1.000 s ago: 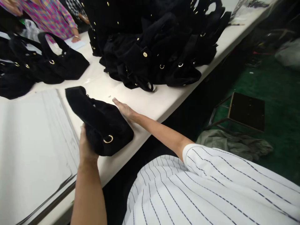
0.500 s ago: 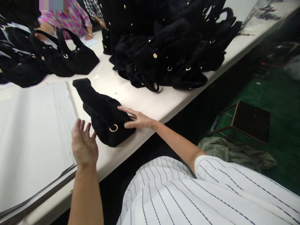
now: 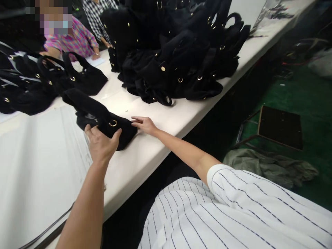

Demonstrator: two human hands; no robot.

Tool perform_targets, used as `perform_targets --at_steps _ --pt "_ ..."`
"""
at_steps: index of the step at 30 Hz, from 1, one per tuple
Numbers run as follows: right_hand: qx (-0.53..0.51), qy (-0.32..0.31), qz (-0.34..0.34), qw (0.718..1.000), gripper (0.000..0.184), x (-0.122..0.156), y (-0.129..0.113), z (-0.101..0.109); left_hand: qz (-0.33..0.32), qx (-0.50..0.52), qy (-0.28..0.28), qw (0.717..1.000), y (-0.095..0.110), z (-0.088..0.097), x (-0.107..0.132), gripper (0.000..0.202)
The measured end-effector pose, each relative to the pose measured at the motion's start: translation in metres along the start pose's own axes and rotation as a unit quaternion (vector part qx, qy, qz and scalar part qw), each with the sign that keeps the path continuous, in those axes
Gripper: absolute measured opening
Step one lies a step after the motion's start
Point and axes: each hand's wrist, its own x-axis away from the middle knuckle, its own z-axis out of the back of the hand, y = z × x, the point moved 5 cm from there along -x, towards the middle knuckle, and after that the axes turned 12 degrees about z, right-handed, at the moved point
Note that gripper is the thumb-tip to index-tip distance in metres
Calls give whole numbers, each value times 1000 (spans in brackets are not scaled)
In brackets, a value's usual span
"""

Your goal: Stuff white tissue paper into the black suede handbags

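A black velvet bag (image 3: 97,114) with a gold ring lies on the white table (image 3: 160,117) in front of me. My left hand (image 3: 101,143) grips its near end, thumb on one side and fingers on the other. My right hand (image 3: 144,124) rests at the bag's right corner, fingers curled against the fabric and the table. My striped white sleeve fills the lower right.
A big heap of black bags with gold rings (image 3: 176,55) covers the far table. More black bags (image 3: 52,81) lie at the left. A stack of white paper sheets (image 3: 33,162) lies left of my arm. Other people sit at the far side. A dark stool (image 3: 280,126) stands on the green floor.
My left hand, open above the table half a second ago, has closed on the bag's near end. The bag has shifted left and away from me. My right hand followed its corner.
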Motion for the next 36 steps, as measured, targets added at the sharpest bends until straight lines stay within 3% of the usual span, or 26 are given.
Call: perform_targets --at_steps 2,4,8,13,15,18,21,27,32,36 --pt "-16 61 -53 997 40 -6 10 11 21 -2 50 999 -1 2 -12 95" --pt "-13 69 -49 996 37 -7 13 15 34 -7 90 995 -2 5 -21 97" --pt "14 66 -23 997 29 -3 15 16 32 -73 66 995 -2 7 -43 98" --pt "109 69 63 990 38 -18 8 11 6 -167 53 985 3 14 -71 96" --pt "192 30 134 972 38 -38 2 3 14 -172 38 984 5 15 -77 97" --pt "323 -93 235 912 32 -68 -1 -23 56 -191 19 980 7 17 -81 96" --pt "353 -168 277 878 18 -88 2 -48 85 -226 9 970 5 17 -83 90" --pt "278 -103 256 920 16 -103 12 -58 128 -249 55 958 -11 13 -85 83" --pt "193 -43 193 961 12 -115 24 -45 131 -197 124 964 -12 1 -82 76" --pt "163 -8 145 976 18 -119 31 -24 133 -166 160 964 -7 -13 -88 75"
